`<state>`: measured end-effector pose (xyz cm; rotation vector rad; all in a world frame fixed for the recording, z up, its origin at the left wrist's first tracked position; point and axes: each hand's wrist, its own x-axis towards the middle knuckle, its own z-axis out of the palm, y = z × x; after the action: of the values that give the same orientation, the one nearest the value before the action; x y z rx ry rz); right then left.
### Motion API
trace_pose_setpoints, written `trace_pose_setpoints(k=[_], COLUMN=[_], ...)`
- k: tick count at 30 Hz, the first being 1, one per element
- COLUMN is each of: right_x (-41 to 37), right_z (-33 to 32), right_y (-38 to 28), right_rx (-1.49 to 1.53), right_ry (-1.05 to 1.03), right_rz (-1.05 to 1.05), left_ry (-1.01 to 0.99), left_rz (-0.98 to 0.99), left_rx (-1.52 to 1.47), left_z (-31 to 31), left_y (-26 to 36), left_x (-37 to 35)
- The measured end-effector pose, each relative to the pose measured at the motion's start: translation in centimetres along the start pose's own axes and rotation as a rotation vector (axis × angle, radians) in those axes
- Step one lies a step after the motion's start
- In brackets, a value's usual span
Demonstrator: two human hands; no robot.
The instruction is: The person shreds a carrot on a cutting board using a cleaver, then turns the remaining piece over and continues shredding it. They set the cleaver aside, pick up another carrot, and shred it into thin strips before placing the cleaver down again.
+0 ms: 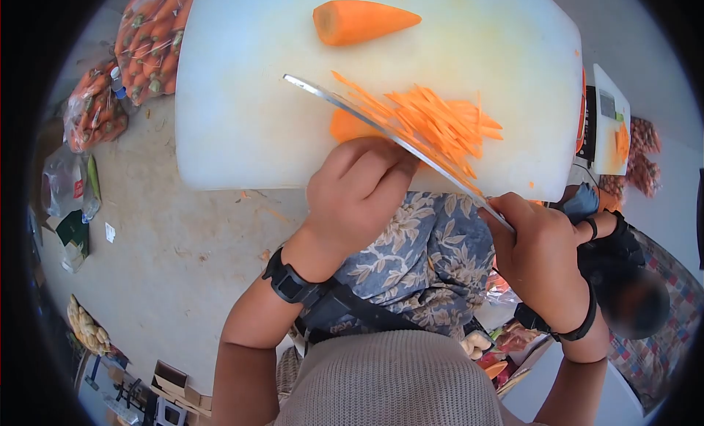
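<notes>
On the white cutting board [242,118], my left hand [363,180] presses with curled fingers on a carrot piece [348,125], right beside the blade. My right hand [539,246] is wrapped round the handle of a long knife [389,130], whose blade slants up and left across the board. To the right of the blade lies a pile of thin carrot strips [444,125]. A peeled carrot [363,21] with one end cut flat rests near the far side of the board. The knife hides part of the held piece, and my fingers cover its lower side.
Plastic bags of carrots [150,45] stand on the floor at the far left. Beyond the board's right side is another white board [610,125] with carrot on it. A co-worker [627,287] is close by my right arm.
</notes>
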<state>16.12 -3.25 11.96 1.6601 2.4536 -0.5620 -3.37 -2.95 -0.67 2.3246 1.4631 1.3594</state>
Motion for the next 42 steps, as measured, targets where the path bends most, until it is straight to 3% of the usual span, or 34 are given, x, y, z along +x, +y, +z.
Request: trace_pose_setpoints(k=[3, 7, 14, 19, 21, 26, 28, 42], right_x=[0.8, 2.4, 2.5, 4.7, 4.5, 2.8, 1.5, 1.0], right_z=[-1.0, 0.5, 2.5, 3.5, 3.7, 3.5, 2.3, 0.7], right_y=[-1.1, -0.3, -0.5, -1.5, -1.1, -0.3, -0.9, -0.3], right_rx=[-0.072, -0.010, 0.011, 0.014, 0.074, 0.203, 0.187, -0.005], right_ry=[-0.134, -0.121, 0.025, 0.179, 0.220, 0.338, 0.268, -0.022], right_rz=[0.077, 0.042, 0.065, -0.077, -0.043, -0.030, 0.045, 0.061], left_ry=[-0.027, 0.008, -0.017, -0.030, -0.041, 0.069, 0.064, 0.034], left_rz=[-0.039, -0.019, -0.028, -0.007, -0.034, -0.010, -0.031, -0.073], left_rx=[-0.026, -0.012, -0.040, -0.037, -0.054, -0.071, -0.106, -0.050], left_z=[-0.2, 0.2, 0.4, 0.3, 0.5, 0.8, 0.7, 0.5], left_y=[0.0, -0.1, -0.1, 0.1, -0.1, 0.1, 0.1, 0.5], left_x=[-0.3, -0.1, -0.2, -0.1, -0.4, -0.4, -0.5, -0.5])
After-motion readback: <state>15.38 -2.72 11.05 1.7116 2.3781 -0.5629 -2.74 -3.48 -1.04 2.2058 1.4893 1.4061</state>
